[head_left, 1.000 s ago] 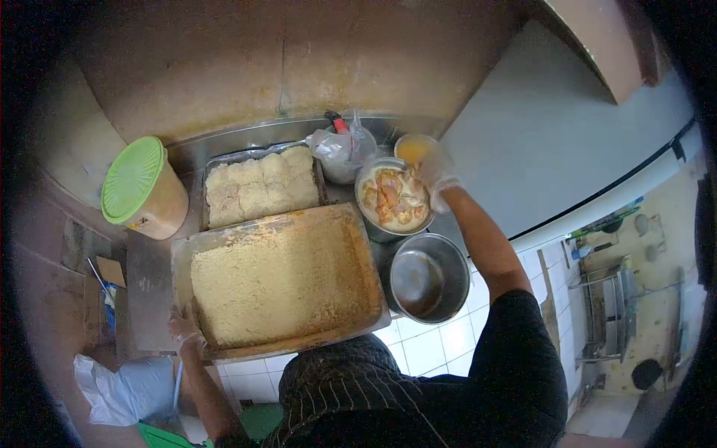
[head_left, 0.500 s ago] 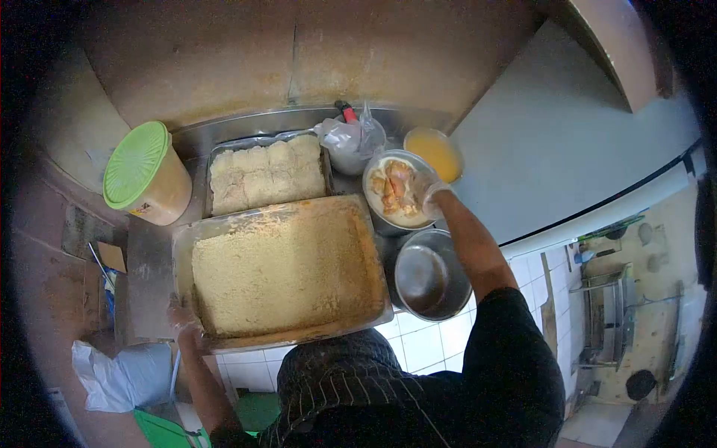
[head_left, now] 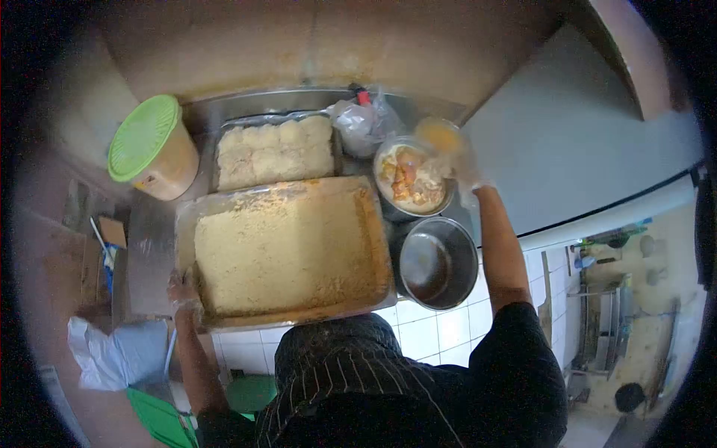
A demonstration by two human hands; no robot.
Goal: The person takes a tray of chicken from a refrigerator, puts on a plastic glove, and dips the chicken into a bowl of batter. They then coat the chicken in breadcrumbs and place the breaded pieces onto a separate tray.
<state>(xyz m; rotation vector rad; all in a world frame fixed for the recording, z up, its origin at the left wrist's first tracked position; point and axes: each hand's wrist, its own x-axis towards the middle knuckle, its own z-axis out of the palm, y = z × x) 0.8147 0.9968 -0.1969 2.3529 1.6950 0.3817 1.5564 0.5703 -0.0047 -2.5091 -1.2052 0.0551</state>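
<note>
My left hand, in a clear plastic glove, grips the left rim of a large tray spread with pale breading crumbs. At the right, my right hand, gloved and smeared by motion, is at the right rim of a pot of raw chicken pieces in creamy batter. Its fingers do not show clearly. Just behind that hand stands a container of yellow-orange liquid, partly blurred. Behind the big tray, a smaller tray holds rows of breaded pieces.
A metal pot with a little liquid stands in front of the batter pot. A tub with a green lid is at the back left. A plastic bag sits behind the batter pot. A grey-white surface borders the right side.
My right hand has moved right and slightly up, from over the chicken to the pot's edge. My left hand stays at the tray. The whole view has shifted a little.
</note>
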